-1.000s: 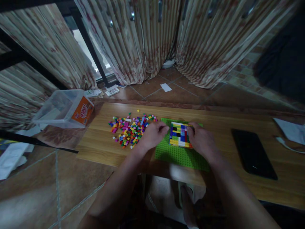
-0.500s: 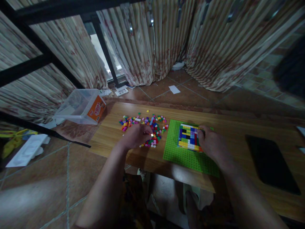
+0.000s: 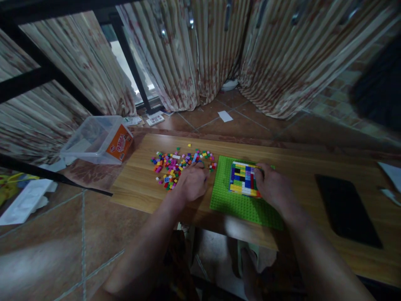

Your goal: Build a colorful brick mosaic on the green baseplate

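Head: half-curled right hand (image 3: 273, 184) on brickwork (image 3: 242, 179)

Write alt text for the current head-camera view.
A person's bare right hand is at the right edge of a rectangular, multicoloured plastic brick build on a green studded baseplate; the left hand is by small, loose multicoloured plastic bricks. Both share a brown wooden table with a flat black rectangular slab.

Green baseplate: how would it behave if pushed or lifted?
The green baseplate looks thin and lies flat on the table, so it would probably slide rather than tip. As a broad sheet, it may flex if lifted by one edge. The brick build sits toward its far side, likely making that side heavier.
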Tool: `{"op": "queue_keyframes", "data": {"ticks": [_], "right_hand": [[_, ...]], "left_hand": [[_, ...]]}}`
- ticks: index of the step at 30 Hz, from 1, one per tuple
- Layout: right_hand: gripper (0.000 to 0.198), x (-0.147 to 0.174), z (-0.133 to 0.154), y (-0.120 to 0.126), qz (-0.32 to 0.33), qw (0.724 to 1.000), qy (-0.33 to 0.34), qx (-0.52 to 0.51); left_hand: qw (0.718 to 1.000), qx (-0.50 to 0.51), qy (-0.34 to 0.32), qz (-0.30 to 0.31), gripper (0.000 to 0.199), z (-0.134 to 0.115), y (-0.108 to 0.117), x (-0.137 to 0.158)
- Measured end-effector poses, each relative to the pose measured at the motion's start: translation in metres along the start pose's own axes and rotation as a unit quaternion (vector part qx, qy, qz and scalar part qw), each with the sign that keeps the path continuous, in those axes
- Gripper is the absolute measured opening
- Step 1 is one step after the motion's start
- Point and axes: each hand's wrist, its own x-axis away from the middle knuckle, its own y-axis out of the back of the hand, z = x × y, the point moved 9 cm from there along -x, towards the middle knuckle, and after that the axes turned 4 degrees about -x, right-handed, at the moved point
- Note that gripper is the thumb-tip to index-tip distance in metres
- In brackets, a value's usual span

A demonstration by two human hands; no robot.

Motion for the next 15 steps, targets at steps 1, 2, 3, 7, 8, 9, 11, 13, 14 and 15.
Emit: {"op": "queue_keyframes", "data": {"ticks": [1, 2, 3, 7, 8, 9, 11, 13, 14, 15], "right_hand": [[0.044, 0.0001, 0.0001, 0.0000, 0.003, 1.000, -0.003, 0.001], [0.044, 0.0002, 0.0003, 0.0002, 0.005, 1.000, -0.005, 0.002], [0.043, 0.0003, 0.0005, 0.0005, 0.006, 1.000, -0.007, 0.003], [0.043, 0.0003, 0.0010, 0.0014, 0.011, 1.000, -0.011, -0.004], [0.043, 0.0003, 0.0010, 0.0014, 0.013, 1.000, -0.012, -0.007], [0.043, 0.0002, 0.0012, 0.0013, 0.015, 1.000, -0.012, -0.010], [0.043, -0.0001, 0.0014, 0.0011, 0.018, 1.000, -0.012, -0.016], [0.043, -0.0004, 0.0011, 0.0010, 0.018, 1.000, -0.014, -0.019], [0.043, -0.0006, 0.0008, 0.0011, 0.017, 1.000, -0.015, -0.020], [0.043, -0.0007, 0.0006, 0.0010, 0.017, 1.000, -0.016, -0.020]], "left_hand": [[1.000, 0.001, 0.003, 0.002, 0.020, 0.0005, 0.0003, -0.0008], [1.000, 0.001, 0.005, 0.003, 0.021, 0.0008, 0.0006, -0.0014], [1.000, -0.001, 0.006, 0.004, 0.021, 0.0009, 0.0010, -0.0019], [1.000, -0.006, 0.003, -0.007, 0.023, 0.0014, 0.0032, -0.0019], [1.000, -0.004, 0.001, -0.010, 0.024, 0.0015, 0.0036, -0.0016], [1.000, -0.003, -0.002, -0.012, 0.024, 0.0019, 0.0039, -0.0013], [1.000, -0.004, -0.003, -0.010, 0.023, 0.0033, 0.0034, -0.0005], [1.000, -0.014, 0.002, -0.009, 0.020, 0.0055, 0.0035, 0.0004], [1.000, -0.022, 0.006, -0.012, 0.019, 0.0065, 0.0042, 0.0009], [0.999, -0.029, 0.012, -0.016, 0.019, 0.0075, 0.0054, 0.0014]]}}
